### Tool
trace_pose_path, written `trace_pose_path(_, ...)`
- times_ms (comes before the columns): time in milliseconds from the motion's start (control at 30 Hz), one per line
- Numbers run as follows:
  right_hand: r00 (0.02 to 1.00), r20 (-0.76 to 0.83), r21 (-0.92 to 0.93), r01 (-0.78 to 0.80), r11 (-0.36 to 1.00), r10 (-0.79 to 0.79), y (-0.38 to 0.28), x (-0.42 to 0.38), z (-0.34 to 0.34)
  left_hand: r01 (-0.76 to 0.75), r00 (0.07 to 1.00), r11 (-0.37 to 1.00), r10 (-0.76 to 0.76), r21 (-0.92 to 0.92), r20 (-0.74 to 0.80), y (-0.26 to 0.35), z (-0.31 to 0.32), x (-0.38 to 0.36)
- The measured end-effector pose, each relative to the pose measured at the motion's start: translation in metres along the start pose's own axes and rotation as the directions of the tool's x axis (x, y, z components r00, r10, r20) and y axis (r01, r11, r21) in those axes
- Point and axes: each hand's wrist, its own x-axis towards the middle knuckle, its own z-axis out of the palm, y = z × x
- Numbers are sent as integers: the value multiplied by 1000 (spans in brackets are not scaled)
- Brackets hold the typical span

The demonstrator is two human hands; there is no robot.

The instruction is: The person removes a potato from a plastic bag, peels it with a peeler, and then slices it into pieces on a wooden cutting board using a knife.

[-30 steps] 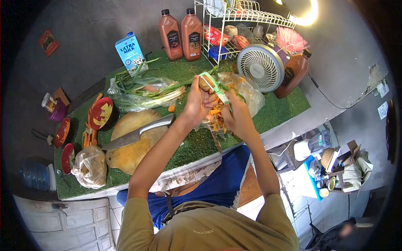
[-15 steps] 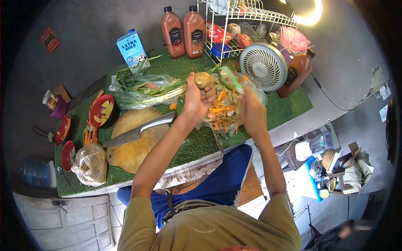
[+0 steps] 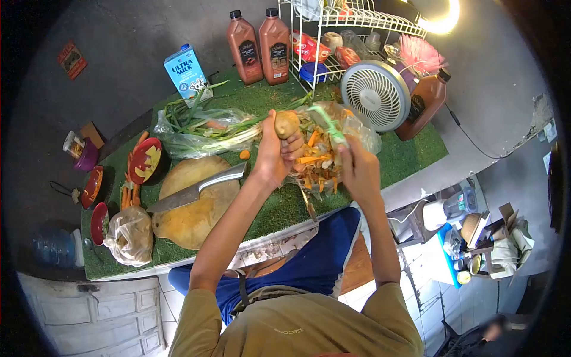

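A partly peeled potato point(image 3: 287, 124) is gripped in my left hand point(image 3: 273, 153), its upper end showing above the curled fingers. My right hand point(image 3: 359, 169) holds a green peeler point(image 3: 328, 123) by its handle. The peeler's head is to the right of the potato, apart from it. Beneath both hands lies a heap of orange and pale peelings point(image 3: 315, 172) on a clear plastic bag point(image 3: 366, 134). To the left, a large knife point(image 3: 199, 187) rests across a round wooden chopping board point(image 3: 184, 226).
Spring onions point(image 3: 232, 138) in plastic, red bowls point(image 3: 144, 160), carrots point(image 3: 129, 193) and a tied plastic bag point(image 3: 129, 235) lie on the left. Along the back stand a milk carton point(image 3: 187, 74), sauce bottles point(image 3: 275, 47), a dish rack point(image 3: 357, 24) and a fan point(image 3: 376, 95).
My right hand has lowered a little with the peeler, which now looks sharper. My left hand and the potato have shifted slightly down.
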Motion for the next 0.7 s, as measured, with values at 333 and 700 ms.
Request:
trace_pose_path(333,999,-35,-46,36,998,-38,0,1,2,-26,1000,999,26,-19,-6,-7,5,7)
trace_pose_path(700,994,-77,-84,76,994,-82,12,7,4,-15,1000,1000,15,-6,-18,-23,11,13)
